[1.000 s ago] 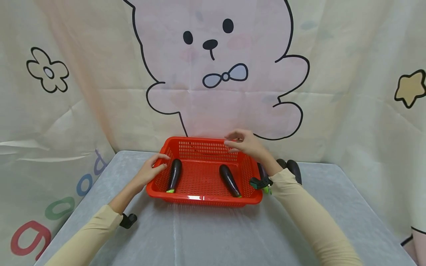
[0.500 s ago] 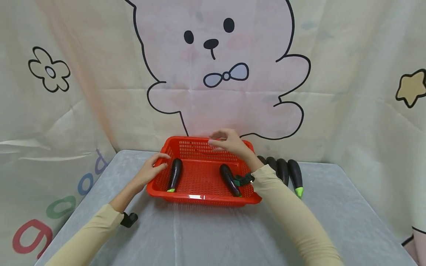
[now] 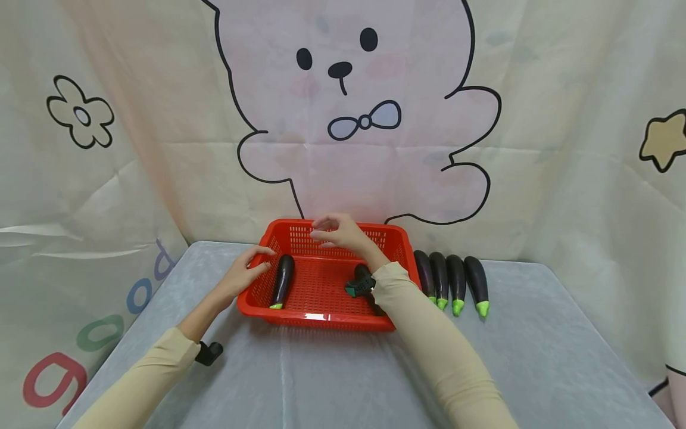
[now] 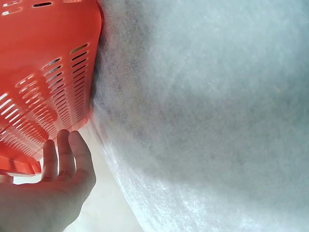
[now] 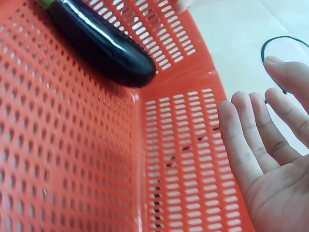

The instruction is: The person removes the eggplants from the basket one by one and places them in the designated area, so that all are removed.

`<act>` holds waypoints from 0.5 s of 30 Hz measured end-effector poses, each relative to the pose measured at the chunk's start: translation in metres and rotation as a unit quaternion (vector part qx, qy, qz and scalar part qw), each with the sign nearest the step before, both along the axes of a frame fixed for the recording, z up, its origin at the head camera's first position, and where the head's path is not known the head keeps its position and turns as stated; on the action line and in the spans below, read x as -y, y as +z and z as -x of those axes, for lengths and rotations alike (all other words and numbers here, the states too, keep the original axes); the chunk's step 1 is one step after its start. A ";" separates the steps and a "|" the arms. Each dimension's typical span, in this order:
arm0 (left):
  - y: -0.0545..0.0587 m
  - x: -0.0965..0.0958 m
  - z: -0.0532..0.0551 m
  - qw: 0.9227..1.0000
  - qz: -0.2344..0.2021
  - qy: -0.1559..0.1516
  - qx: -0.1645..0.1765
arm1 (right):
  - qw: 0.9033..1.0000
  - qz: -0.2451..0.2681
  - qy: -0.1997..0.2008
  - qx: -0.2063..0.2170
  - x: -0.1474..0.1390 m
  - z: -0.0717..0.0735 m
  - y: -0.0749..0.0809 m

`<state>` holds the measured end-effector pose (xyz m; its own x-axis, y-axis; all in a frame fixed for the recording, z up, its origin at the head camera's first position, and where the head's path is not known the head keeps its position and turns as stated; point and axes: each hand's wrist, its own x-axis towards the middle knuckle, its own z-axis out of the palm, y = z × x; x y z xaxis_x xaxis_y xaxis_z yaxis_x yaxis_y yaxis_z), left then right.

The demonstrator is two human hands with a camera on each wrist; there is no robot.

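A red perforated plastic basket (image 3: 316,325) stands on the grey table. Inside, one dark eggplant (image 3: 282,280) lies along the left side; a second eggplant (image 3: 362,272) lies to the right, partly covered by my right wrist. My left hand (image 3: 239,277) rests at the basket's left rim, and its loosely extended fingers (image 4: 64,152) appear against the outer wall. Over the back of the basket hovers my right hand (image 3: 341,234), palm toward the left, fingers slightly bent and holding nothing. An eggplant (image 5: 104,46) also shows in the right wrist view.
Several eggplants with green stem ends stand in a row right of the basket, the outermost eggplant (image 3: 476,283) set slightly apart. A printed cloth backdrop (image 3: 546,149) hangs directly behind the table (image 3: 536,357).
My right hand has moved left across the back of the basket, uncovering the row of eggplants on the right. The left hand stays at the rim.
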<state>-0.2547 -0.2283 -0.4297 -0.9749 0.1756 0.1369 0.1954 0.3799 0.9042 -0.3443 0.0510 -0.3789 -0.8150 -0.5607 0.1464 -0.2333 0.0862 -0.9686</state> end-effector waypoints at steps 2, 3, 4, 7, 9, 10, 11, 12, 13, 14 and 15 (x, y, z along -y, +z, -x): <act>0.000 0.000 0.000 1.000 0.002 0.001 -0.001 | 1.000 -0.005 0.003 0.004 0.006 0.000 -0.002; 0.000 0.000 0.000 1.000 0.002 0.000 -0.002 | 1.000 -0.003 0.004 0.011 0.009 0.001 -0.004; 0.000 0.000 0.000 1.000 0.002 0.001 -0.002 | 1.000 -0.002 0.004 0.018 0.012 0.001 -0.005; 0.000 0.000 0.001 1.000 0.003 0.000 -0.001 | 0.999 -0.003 0.000 0.040 0.019 0.003 -0.013; -0.001 0.001 0.002 1.000 0.003 0.000 0.001 | 0.998 0.002 -0.004 0.064 0.023 0.004 -0.020; -0.001 0.001 0.002 1.000 0.003 0.000 0.001 | 0.997 0.005 -0.003 0.074 0.024 0.004 -0.024; -0.001 0.001 0.002 1.000 0.002 0.000 0.001 | 0.996 0.007 -0.004 0.084 0.025 0.004 -0.028; -0.002 0.001 0.002 1.000 0.002 0.000 0.000 | 0.995 0.010 -0.003 0.095 0.026 0.003 -0.032; -0.002 0.001 0.002 1.000 0.002 0.000 0.001 | 0.995 0.010 -0.004 0.102 0.027 0.003 -0.035; -0.002 0.001 0.002 1.000 0.002 0.000 0.000 | 0.994 0.011 -0.004 0.109 0.027 0.002 -0.039; -0.002 0.001 0.002 1.000 0.001 0.000 0.000 | 0.994 0.009 -0.003 0.112 0.028 0.002 -0.042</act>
<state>-0.2571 -0.2292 -0.4321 -0.9750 0.1753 0.1366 0.1952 0.3822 0.9032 -0.3459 0.0230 -0.4205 -0.8310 -0.5555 -0.0296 -0.0107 0.0691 -0.9976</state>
